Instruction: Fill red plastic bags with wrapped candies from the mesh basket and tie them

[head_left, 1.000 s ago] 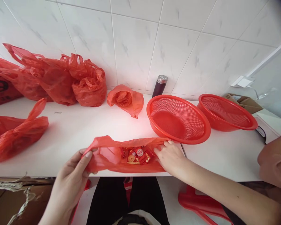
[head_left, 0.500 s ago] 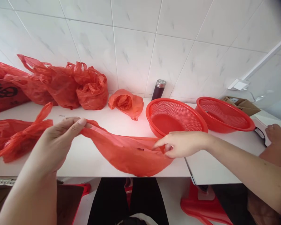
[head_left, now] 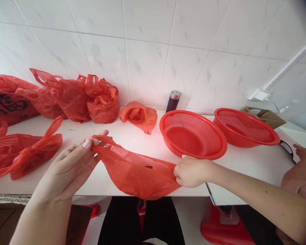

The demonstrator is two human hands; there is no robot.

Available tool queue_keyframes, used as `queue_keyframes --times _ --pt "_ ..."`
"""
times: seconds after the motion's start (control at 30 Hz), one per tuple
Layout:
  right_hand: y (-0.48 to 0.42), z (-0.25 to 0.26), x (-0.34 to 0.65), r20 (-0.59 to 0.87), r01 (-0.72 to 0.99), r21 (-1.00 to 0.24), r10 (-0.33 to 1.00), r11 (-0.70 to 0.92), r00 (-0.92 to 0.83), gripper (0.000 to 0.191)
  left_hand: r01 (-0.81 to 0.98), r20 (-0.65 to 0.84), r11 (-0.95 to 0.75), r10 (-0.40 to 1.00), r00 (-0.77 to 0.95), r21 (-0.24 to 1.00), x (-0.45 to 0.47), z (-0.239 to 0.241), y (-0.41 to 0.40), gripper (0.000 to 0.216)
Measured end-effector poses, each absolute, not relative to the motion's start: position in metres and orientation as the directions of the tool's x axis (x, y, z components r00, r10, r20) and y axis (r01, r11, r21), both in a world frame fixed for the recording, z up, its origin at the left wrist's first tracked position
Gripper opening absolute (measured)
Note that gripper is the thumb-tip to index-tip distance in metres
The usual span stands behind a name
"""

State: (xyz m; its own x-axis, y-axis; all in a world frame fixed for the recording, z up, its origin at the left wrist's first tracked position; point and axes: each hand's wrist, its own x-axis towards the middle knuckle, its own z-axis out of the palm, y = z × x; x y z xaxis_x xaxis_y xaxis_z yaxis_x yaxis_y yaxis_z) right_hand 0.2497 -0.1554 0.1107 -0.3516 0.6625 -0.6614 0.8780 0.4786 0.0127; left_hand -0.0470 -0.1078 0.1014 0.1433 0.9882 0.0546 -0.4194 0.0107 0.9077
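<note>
A red plastic bag point(head_left: 142, 178) hangs stretched between my two hands at the front edge of the white table. My left hand point(head_left: 73, 163) pinches its left end between thumb and fingers. The right end is gripped in my right hand point(head_left: 190, 173), whose fingers are curled closed. The bag's mouth gapes toward the wall, and a small dark mark point(head_left: 148, 167) shows inside it. Just beyond my right hand stands a red perforated basket point(head_left: 193, 134). Left of my left hand lies a knotted red bag point(head_left: 37, 153).
Several filled red bags point(head_left: 103, 103) line the tiled wall. A crumpled red bag point(head_left: 140, 115) and a dark flask point(head_left: 173, 101) stand at the back. Further right are a second red basket point(head_left: 244, 127), a cardboard box point(head_left: 265, 117) and another person's arm point(head_left: 301, 170).
My right hand has closed into a fist round the bag's right end and moved slightly down. The left hand has shifted a little to the right and down, its fingers more spread.
</note>
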Motion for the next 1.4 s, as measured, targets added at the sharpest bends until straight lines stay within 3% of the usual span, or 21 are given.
queue_keyframes --times 0.2,0.37,0.47,0.53,0.6,0.7,0.77,0.83,0.9,1.0,1.1,1.2,1.4 --pt "-0.161 0.098 0.250 -0.562 0.916 -0.053 0.747 0.397 -0.357 0.048 -0.384 0.106 -0.067 0.991 0.082 0.921 -0.047 0.100 -0.112 0.012" --pt "-0.170 0.078 0.243 -0.532 0.941 0.094 0.815 0.326 -0.230 0.043 -0.374 0.084 -0.017 0.983 0.163 0.927 -0.044 0.100 -0.119 0.027" --pt "-0.167 0.082 0.249 -0.405 0.951 0.062 0.878 0.304 -0.254 0.037 -0.391 0.082 -0.042 0.993 0.087 0.919 -0.044 0.101 -0.118 0.019" --pt "-0.164 0.093 0.254 -0.297 0.954 -0.096 0.907 0.283 -0.299 0.035 -0.388 0.086 -0.071 0.996 0.021 0.919 -0.043 0.101 -0.116 0.015" --pt "-0.161 0.107 0.260 -0.186 0.889 -0.394 0.927 0.233 -0.326 0.030 -0.378 0.092 -0.086 0.996 0.000 0.922 -0.042 0.101 -0.116 0.013" --pt "-0.154 0.127 0.269 0.023 0.525 -0.832 0.958 0.176 -0.286 0.027 -0.396 0.118 -0.107 0.993 0.004 0.912 -0.040 0.101 -0.118 0.006" --pt "-0.150 0.136 0.275 0.138 0.224 -0.957 0.969 0.184 -0.207 0.023 -0.416 0.130 -0.127 0.991 -0.020 0.901 -0.039 0.103 -0.120 0.004" --pt "-0.146 0.143 0.280 0.183 0.027 -0.982 0.972 0.189 -0.148 0.020 -0.424 0.119 -0.132 0.991 -0.056 0.896 -0.039 0.106 -0.121 0.005" --pt "-0.145 0.149 0.281 0.223 -0.043 -0.975 0.970 0.220 -0.097 0.022 -0.426 0.129 -0.154 0.988 -0.089 0.892 -0.039 0.109 -0.124 0.013" --pt "-0.143 0.155 0.274 0.291 0.007 -0.956 0.956 0.292 -0.041 0.020 -0.412 0.251 -0.279 0.960 -0.122 0.867 -0.036 0.112 -0.127 0.025" --pt "-0.139 0.161 0.266 0.281 0.072 -0.955 0.956 0.288 -0.088 0.018 -0.385 0.332 -0.314 0.943 -0.022 0.868 -0.030 0.115 -0.128 0.030" --pt "-0.133 0.166 0.263 0.357 0.080 -0.931 0.934 0.356 0.000 0.019 -0.376 0.377 -0.347 0.926 0.008 0.859 -0.026 0.120 -0.123 0.033" --pt "-0.123 0.160 0.261 0.360 0.040 -0.932 0.933 0.361 -0.016 0.020 -0.386 0.381 -0.341 0.924 0.031 0.858 -0.029 0.122 -0.107 0.039"
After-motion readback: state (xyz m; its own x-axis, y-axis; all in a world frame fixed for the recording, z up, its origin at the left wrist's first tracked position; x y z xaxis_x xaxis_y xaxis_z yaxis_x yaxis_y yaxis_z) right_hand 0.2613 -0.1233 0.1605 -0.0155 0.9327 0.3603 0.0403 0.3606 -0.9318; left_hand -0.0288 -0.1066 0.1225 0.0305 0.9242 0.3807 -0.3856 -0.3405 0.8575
